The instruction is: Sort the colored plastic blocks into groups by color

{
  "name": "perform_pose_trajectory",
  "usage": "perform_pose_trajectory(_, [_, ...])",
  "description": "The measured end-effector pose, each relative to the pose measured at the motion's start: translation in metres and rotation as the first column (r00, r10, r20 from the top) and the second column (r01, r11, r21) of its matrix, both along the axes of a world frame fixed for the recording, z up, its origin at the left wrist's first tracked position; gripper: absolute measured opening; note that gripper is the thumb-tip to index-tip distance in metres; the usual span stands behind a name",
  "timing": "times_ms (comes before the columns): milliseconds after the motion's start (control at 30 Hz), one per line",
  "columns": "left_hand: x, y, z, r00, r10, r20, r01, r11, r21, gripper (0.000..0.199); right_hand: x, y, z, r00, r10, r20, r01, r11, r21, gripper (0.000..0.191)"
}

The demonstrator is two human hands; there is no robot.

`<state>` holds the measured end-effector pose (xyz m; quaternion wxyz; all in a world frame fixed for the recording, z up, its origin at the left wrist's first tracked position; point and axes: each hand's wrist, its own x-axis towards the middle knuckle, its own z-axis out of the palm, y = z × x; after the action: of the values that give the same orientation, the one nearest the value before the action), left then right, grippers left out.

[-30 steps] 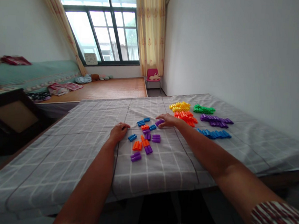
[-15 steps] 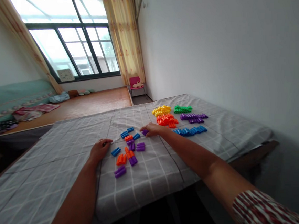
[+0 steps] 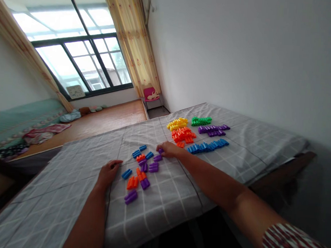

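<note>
My right hand [image 3: 169, 150] reaches out over the cloth, its fingertips closed on a small purple plastic piece [image 3: 160, 150] that they partly cover. Just below it lies another purple piece [image 3: 157, 157]. My left hand [image 3: 108, 172] rests on the cloth with a finger stretched to the right and a gap to the thumb; nothing shows in it. Between the hands is a loose cluster of short tube-like pieces, among them a blue piece [image 3: 126, 173] nearest my left hand, an orange piece [image 3: 132, 182] and a purple piece [image 3: 131, 197] closest to me.
Beyond my right hand are piles of yellow pieces [image 3: 177, 123], orange pieces [image 3: 183, 134], green pieces [image 3: 201, 121], purple pieces [image 3: 213, 130] and blue pieces [image 3: 208, 146]. A grey checked cloth [image 3: 170, 204] covers the surface, beside a white wall [image 3: 245, 61]. A pink chair [image 3: 149, 93] stands far back.
A purple piece now shows on the cloth just below my right fingertips. A few orange pieces at the pile's near edge have come into sight. My view has tilted slightly upward; my left hand stays put.
</note>
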<state>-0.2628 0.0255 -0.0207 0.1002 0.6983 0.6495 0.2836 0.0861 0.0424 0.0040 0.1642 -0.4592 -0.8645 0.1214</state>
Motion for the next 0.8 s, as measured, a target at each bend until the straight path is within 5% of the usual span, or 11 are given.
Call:
perform_pose_trajectory(167, [0.0,-0.001,0.003,0.999,0.026,0.019,-0.026,1.0,-0.007,0.041,0.027,0.003,0.031,0.931,-0.028,-0.363,0.071,0.992,0.106,0.04])
perform_pose_trajectory(333, [0.001,-0.001,0.006,0.999,0.028,0.025,-0.028,1.0,0.0,0.039,0.148,0.021,0.057,0.855,-0.235,-0.462,0.362,0.909,0.206,0.035])
perform_pose_trajectory(433, [-0.001,0.001,0.006,0.999,0.033,0.015,-0.033,0.999,0.008,0.038,0.239,0.027,0.039,0.727,-0.507,-0.464,0.642,0.741,0.196,0.028])
perform_pose_trajectory(533, [-0.002,0.002,0.006,1.0,0.031,-0.004,-0.031,0.999,0.009,0.039,0.303,0.026,0.005,0.616,-0.626,-0.478,0.756,0.64,0.136,0.022])
perform_pose_trajectory(667, [-0.004,0.001,0.005,0.999,0.036,-0.031,-0.035,0.999,0.005,0.041,0.336,0.024,-0.031,0.609,-0.63,-0.482,0.763,0.631,0.14,0.022])
perform_pose_trajectory(800, [-0.005,0.002,0.004,0.998,0.044,-0.048,-0.044,0.999,0.007,0.041,0.34,0.026,-0.039,0.653,-0.66,-0.37,0.744,0.649,0.156,0.026])
